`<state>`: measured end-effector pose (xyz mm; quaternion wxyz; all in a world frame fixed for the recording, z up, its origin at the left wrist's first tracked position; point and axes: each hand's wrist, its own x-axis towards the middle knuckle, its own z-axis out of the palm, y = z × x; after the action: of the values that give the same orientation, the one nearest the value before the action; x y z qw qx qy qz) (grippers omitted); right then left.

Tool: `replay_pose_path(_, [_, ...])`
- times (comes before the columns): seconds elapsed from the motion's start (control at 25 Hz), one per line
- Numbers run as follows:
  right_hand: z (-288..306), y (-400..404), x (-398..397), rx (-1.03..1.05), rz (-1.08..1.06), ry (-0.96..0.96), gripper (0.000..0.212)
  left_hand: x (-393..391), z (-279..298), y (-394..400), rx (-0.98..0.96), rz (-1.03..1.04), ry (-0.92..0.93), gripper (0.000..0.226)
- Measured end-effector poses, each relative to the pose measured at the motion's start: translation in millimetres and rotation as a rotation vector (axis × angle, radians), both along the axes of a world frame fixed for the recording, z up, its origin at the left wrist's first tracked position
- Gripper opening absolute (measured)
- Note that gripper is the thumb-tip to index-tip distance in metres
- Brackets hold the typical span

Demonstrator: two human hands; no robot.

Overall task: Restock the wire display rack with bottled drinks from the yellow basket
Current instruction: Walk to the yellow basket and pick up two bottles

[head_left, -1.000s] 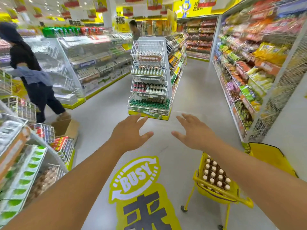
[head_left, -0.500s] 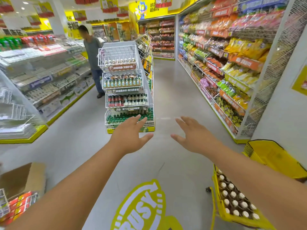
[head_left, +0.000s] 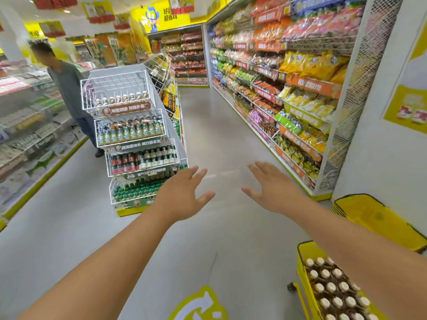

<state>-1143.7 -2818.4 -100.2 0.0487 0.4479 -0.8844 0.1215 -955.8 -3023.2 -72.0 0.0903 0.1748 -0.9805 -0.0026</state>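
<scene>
A white wire display rack (head_left: 129, 139) with several tiers of bottled drinks stands at the end of an aisle, left of centre. Its top tier (head_left: 115, 91) holds only one row of bottles. The yellow basket (head_left: 303, 257) on wheels sits at the lower right, packed with brown bottles with white caps (head_left: 332, 287); my right forearm covers part of it. My left hand (head_left: 182, 192) and my right hand (head_left: 272, 190) are stretched out in front of me over the floor, fingers spread, holding nothing. The left hand overlaps the rack's lowest tier in view.
A person in a grey shirt (head_left: 67, 88) stands behind the rack at the left. Snack shelves (head_left: 288, 88) line the right side of the aisle. Stacked yellow baskets (head_left: 374, 215) sit by the white wall at right. Shelving (head_left: 27, 125) runs along the left.
The view has swung right and moved closer to the rack, which now looks larger. The basket has slid toward the lower right corner. Both hands stay spread and empty.
</scene>
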Motion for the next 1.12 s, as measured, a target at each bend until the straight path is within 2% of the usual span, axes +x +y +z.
replay_pose_path(0.2, [5,-3,-90,0.019,-0.126,-0.011,0.079,-125,-1,-34,-0.015,-0.13,0.019,0.084])
replay_pose_path(0.56, [-15,38,-208,0.038,-0.468,-0.086,0.08,-337,-26,-16,0.053,-0.5,0.01,0.084])
replay_pose_path(0.96, [-28,77,-300,0.05,-1.012,-0.153,0.079,-573,-42,27,0.103,-0.999,-0.052,0.086])
replay_pose_path(1.12, [-30,92,-304,0.022,-1.195,-0.178,0.079,-627,-45,62,0.078,-1.228,-0.1,0.081])
